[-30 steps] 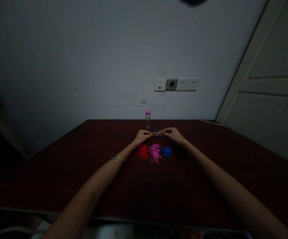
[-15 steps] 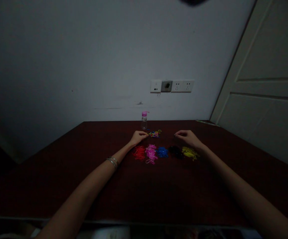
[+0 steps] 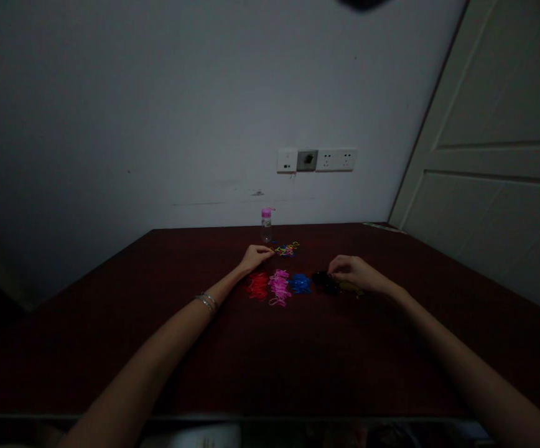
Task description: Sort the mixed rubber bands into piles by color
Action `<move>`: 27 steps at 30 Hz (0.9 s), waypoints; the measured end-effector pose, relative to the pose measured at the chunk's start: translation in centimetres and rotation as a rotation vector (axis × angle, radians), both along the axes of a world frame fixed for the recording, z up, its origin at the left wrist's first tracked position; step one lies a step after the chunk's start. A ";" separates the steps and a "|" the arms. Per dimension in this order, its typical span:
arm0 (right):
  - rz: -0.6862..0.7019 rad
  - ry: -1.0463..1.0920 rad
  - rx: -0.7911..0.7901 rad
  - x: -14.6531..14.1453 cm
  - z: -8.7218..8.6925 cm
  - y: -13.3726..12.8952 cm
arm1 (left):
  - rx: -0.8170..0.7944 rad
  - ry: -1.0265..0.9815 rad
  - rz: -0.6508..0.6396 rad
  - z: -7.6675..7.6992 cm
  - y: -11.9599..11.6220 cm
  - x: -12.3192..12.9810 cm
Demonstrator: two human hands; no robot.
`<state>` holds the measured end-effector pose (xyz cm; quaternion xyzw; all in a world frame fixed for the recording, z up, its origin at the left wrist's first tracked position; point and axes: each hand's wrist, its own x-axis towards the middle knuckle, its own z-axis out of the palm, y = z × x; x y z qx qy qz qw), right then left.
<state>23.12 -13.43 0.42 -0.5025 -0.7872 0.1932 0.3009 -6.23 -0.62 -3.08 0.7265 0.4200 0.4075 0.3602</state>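
My left hand (image 3: 257,254) is closed in a pinch at the left edge of a small mixed-colour pile of rubber bands (image 3: 288,250); whatever is between its fingertips is too small to name. My right hand (image 3: 351,271) has its fingertips pinched together at the right side of a pile of black rubber bands (image 3: 325,281), with a dark band at the tips. Under that hand, a yellow pile (image 3: 353,288) is partly covered. Along the same row lie blue bands (image 3: 300,283), pink bands (image 3: 279,287) and red bands (image 3: 257,286).
Behind the mixed pile stands a clear bottle with a pink cap (image 3: 266,225). The dark red table (image 3: 251,361) meets a wall carrying sockets (image 3: 335,160). A pale door (image 3: 494,186) is on the right, and a flat strip (image 3: 384,228) lies at the table's back right edge.
My right hand has come down and nearer to me, from behind the row to the black pile, now covering part of the yellow one. My left hand stays by the mixed pile.
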 end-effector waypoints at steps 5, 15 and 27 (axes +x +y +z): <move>0.007 0.047 -0.029 0.0 -0.2 0.0 | -0.020 0.013 0.006 0.3 0.2 0.0; -0.239 0.172 0.053 2.9 0.0 0.4 | 0.218 0.406 -0.344 5.6 -0.4 6.7; -0.408 0.146 0.170 6.3 -0.4 0.2 | 0.603 0.842 -0.424 6.1 -8.4 16.5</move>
